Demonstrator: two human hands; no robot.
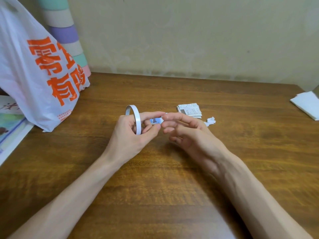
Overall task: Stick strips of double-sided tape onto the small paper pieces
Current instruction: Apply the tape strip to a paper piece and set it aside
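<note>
Left hand [131, 133], right hand [186, 130], table [155, 187] centre

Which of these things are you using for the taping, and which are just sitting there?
For the job: tape roll, held paper piece, paper stack.
Just lying about: plastic bag, coloured rolls, folded white paper, booklets.

Our thin white tape roll [137, 120] stands upright, looped on the left hand [131, 135]. That hand and the right hand [186, 130] pinch a small printed paper piece [156, 120]. A paper stack [189, 111] lies flat beyond, right.
</note>
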